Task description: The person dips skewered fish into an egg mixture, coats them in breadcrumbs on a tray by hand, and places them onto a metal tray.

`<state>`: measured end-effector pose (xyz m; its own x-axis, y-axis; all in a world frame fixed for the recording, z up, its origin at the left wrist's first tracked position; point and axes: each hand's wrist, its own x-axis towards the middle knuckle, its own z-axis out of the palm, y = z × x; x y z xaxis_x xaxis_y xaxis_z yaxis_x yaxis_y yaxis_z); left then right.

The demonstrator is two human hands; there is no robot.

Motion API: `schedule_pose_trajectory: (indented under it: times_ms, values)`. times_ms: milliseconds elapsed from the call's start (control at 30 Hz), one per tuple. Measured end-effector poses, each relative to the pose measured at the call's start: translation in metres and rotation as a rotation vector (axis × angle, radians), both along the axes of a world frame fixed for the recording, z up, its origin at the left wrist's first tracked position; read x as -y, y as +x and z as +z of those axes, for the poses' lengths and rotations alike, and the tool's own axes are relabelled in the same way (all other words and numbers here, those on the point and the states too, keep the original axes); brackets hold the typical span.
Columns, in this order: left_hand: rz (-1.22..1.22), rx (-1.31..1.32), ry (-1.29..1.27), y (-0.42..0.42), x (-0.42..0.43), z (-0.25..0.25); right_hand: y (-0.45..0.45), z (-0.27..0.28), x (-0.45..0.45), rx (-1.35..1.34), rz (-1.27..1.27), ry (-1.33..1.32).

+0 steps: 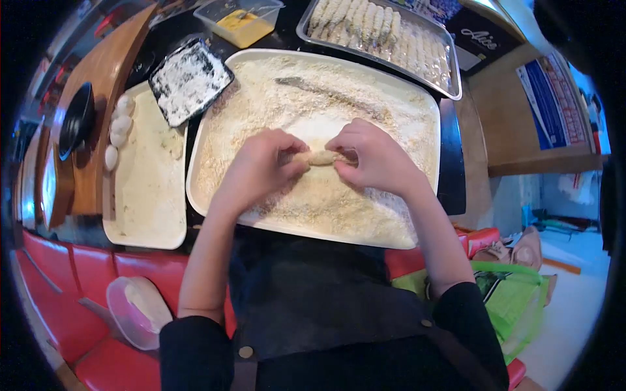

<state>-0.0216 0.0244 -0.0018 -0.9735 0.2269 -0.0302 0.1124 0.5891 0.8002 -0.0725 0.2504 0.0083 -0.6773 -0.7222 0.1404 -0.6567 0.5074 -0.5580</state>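
Between my two hands is a short, pale, crumb-coated roll, lying level over the large white tray. My left hand pinches its left end between thumb and fingers. The other end is in the pinch of my right hand, which partly hides it. Loose breadcrumbs cover much of the tray, with a paler, thinner patch just behind the roll. A long dark strip, which I cannot identify, lies in the crumbs toward the back.
A metal tray with rows of coated sticks stands at the back right. Farther left are a tub with yellow contents, a black dish of white powder, a narrow white tray and several eggs. Red seats line the front.
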Motion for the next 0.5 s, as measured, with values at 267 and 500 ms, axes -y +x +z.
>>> schedule_pose_trajectory:
  times_ms: [267,500]
  values:
    - [0.049,-0.073,0.087,0.002,-0.005,-0.016,0.014,-0.015,0.016,0.06,-0.101,-0.1]
    - [-0.192,-0.052,0.078,-0.008,0.009,-0.012,0.016,0.0,0.013,0.222,-0.058,-0.095]
